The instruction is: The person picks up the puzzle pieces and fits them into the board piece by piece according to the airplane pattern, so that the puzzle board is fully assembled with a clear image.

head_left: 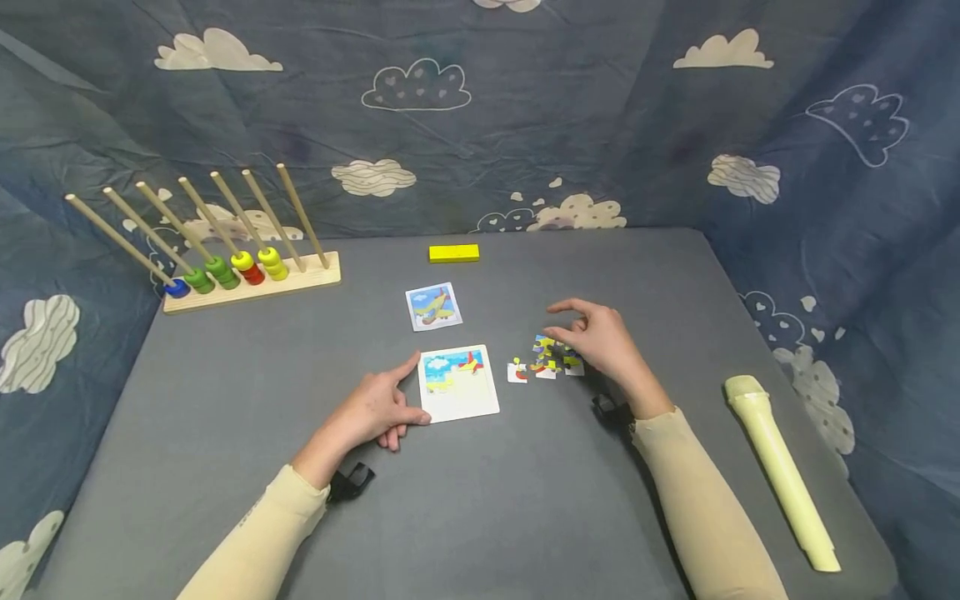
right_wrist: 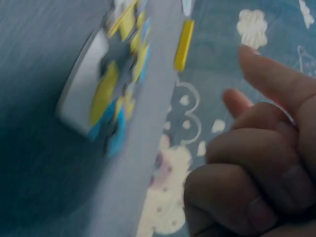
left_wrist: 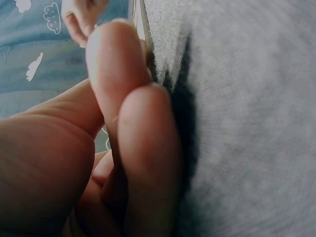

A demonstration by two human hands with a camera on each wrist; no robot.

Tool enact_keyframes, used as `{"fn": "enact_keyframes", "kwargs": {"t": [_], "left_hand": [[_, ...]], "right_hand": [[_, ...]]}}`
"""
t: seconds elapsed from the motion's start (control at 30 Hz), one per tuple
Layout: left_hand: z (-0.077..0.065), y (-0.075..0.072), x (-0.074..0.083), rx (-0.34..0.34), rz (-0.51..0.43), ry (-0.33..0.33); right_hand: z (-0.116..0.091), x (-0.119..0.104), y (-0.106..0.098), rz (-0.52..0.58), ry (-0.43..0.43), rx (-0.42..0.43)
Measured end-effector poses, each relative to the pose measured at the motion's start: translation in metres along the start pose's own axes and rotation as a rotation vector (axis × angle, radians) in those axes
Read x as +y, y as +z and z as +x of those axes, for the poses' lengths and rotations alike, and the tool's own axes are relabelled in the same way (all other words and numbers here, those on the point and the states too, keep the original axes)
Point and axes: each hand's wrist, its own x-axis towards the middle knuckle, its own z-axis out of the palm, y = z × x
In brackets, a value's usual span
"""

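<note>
Where the right hand (right_wrist: pixel 261 153) hovers, puzzle pieces (right_wrist: pixel 103 94) blur.

Grey table (head_left: pixel 480 508) with bead rack (head_left: pixel 240 292), yellow block (head_left: pixel 453 253), picture card (head_left: pixel 434 307), puzzle board (head_left: pixel 465 396), loose pieces (head_left: pixel 547 364) and pale-yellow wand (head_left: pixel 783 475) on top

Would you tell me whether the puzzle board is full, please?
Partly filled: the puzzle board has picture pieces along its top, its lower part bare.

- Head: the gray table (head_left: pixel 480 517) is viewed from above, forward and down.
- Left wrist: the left hand (left_wrist: pixel 143 138) is faced closely, sideways — the right hand (left_wrist: pixel 80 17) is caught beyond.
- Right wrist: jigsaw pieces (right_wrist: pixel 103 94) are seen near, low — the yellow block (right_wrist: pixel 184 45) is shared with the head view.
</note>
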Motion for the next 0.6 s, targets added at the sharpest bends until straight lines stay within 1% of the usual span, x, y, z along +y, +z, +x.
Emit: {"fn": "enact_keyframes", "kwargs": {"t": [0.13, 0.27, 0.43, 0.6], "left_hand": [[-0.001, 0.0, 0.0, 0.0, 0.008, 0.014], [-0.001, 0.004, -0.001, 0.0, 0.008, 0.026], [0.0, 0.004, -0.001, -0.001, -0.002, 0.017], [-0.001, 0.001, 0.001, 0.001, -0.014, 0.011]], "right_hand": [[0.0, 0.015, -0.003, -0.042, 0.078, -0.085], [0.0, 0.024, 0.0, -0.117, 0.085, -0.152], [0.003, 0.03, 0.005, -0.193, 0.046, -0.157], [0.005, 0.026, 0.007, -0.201, 0.033, -0.146]]}}
